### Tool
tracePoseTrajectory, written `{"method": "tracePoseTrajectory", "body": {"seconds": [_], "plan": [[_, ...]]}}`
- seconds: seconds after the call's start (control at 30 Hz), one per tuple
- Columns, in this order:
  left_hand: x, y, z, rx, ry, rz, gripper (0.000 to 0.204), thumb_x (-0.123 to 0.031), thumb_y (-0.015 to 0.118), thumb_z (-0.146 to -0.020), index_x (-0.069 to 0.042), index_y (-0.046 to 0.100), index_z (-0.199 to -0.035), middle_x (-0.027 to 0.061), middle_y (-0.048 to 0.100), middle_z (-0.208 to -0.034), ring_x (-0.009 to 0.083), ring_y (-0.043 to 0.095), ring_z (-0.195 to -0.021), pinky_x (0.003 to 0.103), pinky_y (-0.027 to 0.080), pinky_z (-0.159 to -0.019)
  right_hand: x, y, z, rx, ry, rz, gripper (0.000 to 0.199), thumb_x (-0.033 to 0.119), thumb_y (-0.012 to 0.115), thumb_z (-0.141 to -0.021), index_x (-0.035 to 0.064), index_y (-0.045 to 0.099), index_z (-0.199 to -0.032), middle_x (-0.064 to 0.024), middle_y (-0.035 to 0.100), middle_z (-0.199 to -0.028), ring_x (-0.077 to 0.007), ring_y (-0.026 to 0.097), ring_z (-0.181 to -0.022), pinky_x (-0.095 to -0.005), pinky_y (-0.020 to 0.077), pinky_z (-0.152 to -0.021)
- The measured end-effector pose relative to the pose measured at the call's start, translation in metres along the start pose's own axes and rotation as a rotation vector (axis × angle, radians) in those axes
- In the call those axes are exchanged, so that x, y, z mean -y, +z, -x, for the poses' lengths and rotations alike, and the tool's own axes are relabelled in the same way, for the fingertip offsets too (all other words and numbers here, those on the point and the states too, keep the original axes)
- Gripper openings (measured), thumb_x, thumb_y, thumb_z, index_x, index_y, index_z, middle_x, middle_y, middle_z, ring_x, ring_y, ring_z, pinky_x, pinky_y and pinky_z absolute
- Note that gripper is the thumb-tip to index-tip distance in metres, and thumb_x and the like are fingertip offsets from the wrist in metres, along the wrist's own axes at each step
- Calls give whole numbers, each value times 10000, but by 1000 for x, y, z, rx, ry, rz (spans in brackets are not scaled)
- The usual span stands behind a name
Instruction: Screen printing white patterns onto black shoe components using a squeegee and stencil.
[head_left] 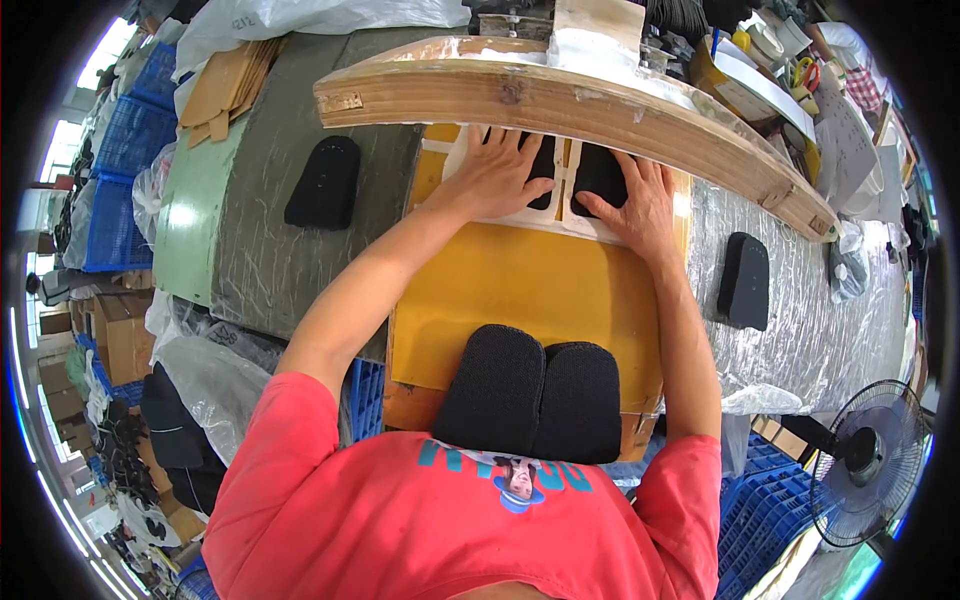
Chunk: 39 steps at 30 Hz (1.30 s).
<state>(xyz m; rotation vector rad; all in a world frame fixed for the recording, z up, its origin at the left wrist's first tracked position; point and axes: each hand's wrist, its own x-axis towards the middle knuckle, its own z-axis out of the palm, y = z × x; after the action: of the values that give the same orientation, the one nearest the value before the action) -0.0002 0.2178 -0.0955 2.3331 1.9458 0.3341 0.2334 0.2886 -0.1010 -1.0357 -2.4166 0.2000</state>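
My left hand (497,178) lies flat with fingers spread on a pale frame (592,231) and the black pad (546,170) set in its left opening. On the right side, my right hand (640,205) rests its spread fingers at the edge of a second black pad (598,172) in the other opening. The frame sits on a yellow board (530,290), and both hands' fingertips reach close to the wooden beam (520,85) above it. Two textured black pads (490,395) stand side by side at the board's near edge, against my shirt.
One black pad (325,183) lies on the grey table to the left, another (745,280) on the plastic-covered surface to the right. Cardboard pieces (228,85) are stacked far left. A fan (865,460) stands near right, beside blue crates (770,510). Cluttered boxes (745,85) fill the far right.
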Motion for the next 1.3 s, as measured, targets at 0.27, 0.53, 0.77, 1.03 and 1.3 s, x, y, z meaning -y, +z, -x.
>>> {"method": "tracePoseTrajectory", "body": {"seconds": [0.27, 0.53, 0.77, 1.03, 1.3], "plan": [[12, -1, 8, -86, 4, 40, 647, -460, 516, -939, -83, 386, -1448, 194, 339, -1494, 374, 259, -1399, 624, 121, -1097, 6, 0, 1, -38, 10, 33, 686, 507, 685, -816, 91, 529, -1340, -128, 508, -1370, -309, 400, -1333, -479, 220, -1132], [56, -46, 63, -579, -223, 291, 365, -147, 558, -933, -52, 555, -1285, 145, 609, -1236, 309, 551, -1175, 415, 385, -1015, 7, 0, 3, -49, 40, 87, 578, 419, 678, -852, 98, 556, -1317, -95, 529, -1345, -297, 431, -1301, -478, 223, -1130], [56, -141, 68, -994, -102, 555, 229, 102, 536, -899, -22, 637, -1063, 14, 565, -1027, 73, 536, -815, 213, 461, -752, 8, -6, 7, -76, 46, 129, 511, 402, 668, -862, 91, 603, -1262, -67, 564, -1311, -279, 477, -1258, -490, 223, -1129], [29, -162, 73, -1023, -23, 713, 209, -27, 479, -980, -9, 627, -1127, 58, 630, -1140, 111, 578, -981, 243, 446, -868, 9, 2, 4, -117, 61, 136, 503, 386, 652, -873, 68, 602, -1259, -66, 559, -1315, -269, 482, -1246, -492, 230, -1124], [20, -171, 75, -891, 147, 534, 298, -117, 413, -985, -3, 643, -1136, 102, 628, -1178, 191, 565, -1101, 307, 409, -973, 9, 0, 6, -107, 59, 142, 520, 373, 660, -866, 65, 583, -1279, -72, 556, -1310, -278, 481, -1241, -484, 251, -1111]]}}
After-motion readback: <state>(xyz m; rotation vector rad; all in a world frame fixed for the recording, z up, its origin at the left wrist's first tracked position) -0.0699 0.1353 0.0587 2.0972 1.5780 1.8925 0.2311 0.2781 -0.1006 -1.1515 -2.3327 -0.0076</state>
